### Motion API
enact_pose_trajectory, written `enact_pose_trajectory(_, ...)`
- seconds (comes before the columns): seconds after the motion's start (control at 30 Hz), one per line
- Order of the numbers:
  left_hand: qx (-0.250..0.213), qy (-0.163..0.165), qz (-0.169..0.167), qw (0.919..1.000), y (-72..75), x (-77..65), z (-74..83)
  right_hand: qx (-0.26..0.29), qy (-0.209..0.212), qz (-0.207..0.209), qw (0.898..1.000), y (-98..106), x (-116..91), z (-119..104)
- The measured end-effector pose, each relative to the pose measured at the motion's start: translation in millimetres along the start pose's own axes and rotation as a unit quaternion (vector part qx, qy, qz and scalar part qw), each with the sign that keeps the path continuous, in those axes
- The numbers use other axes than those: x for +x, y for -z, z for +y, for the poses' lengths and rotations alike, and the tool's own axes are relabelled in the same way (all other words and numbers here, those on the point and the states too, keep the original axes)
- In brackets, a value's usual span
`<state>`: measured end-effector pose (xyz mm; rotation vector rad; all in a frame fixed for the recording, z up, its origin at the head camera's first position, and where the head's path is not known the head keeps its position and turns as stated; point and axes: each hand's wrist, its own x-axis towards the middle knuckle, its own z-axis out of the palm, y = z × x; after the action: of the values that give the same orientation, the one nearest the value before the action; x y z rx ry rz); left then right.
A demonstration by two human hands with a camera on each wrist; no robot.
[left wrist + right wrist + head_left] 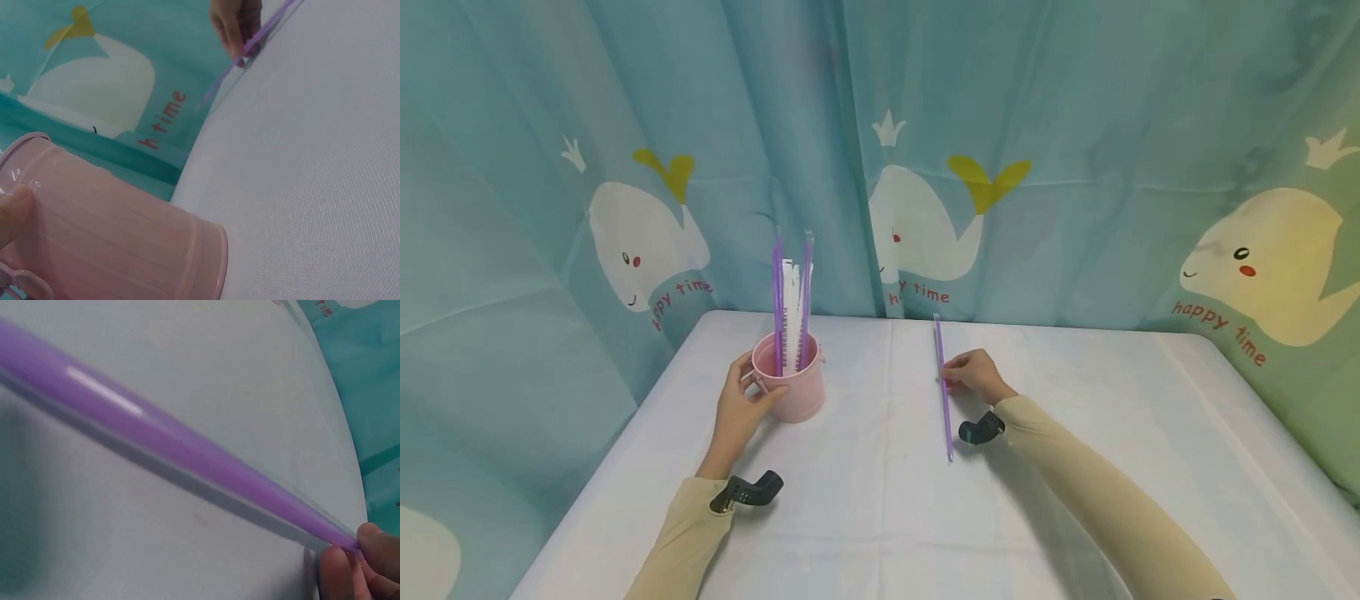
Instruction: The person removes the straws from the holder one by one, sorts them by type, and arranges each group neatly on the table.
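My left hand [739, 421] holds a small pink bucket [802, 393] at the table's left side, thumb on its near wall and fingers around the left. Several purple straws [778, 308] and white paper-wrapped sticks [791, 317] stand upright in it. To the right, my right hand [977, 375] pinches a long purple straw [946, 421] near its middle, just over the tabletop. In the right wrist view, thumb and fingertips meet on this straw [162, 440], which appears to have a clear wrapper. The left wrist view shows the bucket's ribbed side [125, 225] and my left thumb [14, 215].
A white cloth covers the table [850, 500]. Behind it and along both sides hangs a blue-green curtain [1075, 100] with printed whales. Each wrist bears a black camera mount [748, 490].
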<state>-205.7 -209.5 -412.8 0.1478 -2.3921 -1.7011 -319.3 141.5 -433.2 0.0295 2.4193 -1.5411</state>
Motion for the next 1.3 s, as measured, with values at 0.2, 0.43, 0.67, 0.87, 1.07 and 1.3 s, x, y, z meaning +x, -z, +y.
enact_pose_trajectory(0.2, 0.006, 0.001, 0.002, 1.0, -0.7, 0.2, -0.5, -0.007, -0.003, 0.008, 1.0, -3, -5, -2)
enact_pose_trajectory(0.43, -0.001, -0.004, -0.004, 1.0, 0.9, -2.1, 1.9, -0.043, 0.014, 0.027, 0.999, -6, -9, -8)
enact_pose_trajectory(0.67, -0.004, -0.007, -0.005, 1.0, 1.0, -1.9, 1.3, -0.096, 0.025, 0.048, 0.994, -10, -6, -5)
enact_pose_trajectory(0.87, -0.002, -0.001, -0.005, 1.0, 1.1, -1.5, 1.9, -0.113, 0.027, 0.048, 0.992, -11, -6, -7)
enact_pose_trajectory(1.07, -0.003, -0.005, -0.004, 1.0, 1.0, -1.2, 1.0, -0.13, 0.015, 0.017, 0.991, -5, -8, -13)
enact_pose_trajectory(1.3, -0.003, -0.008, -0.004, 1.0, 1.1, -1.6, 0.8, -0.148, 0.005, -0.036, 0.988, 12, -11, -30)
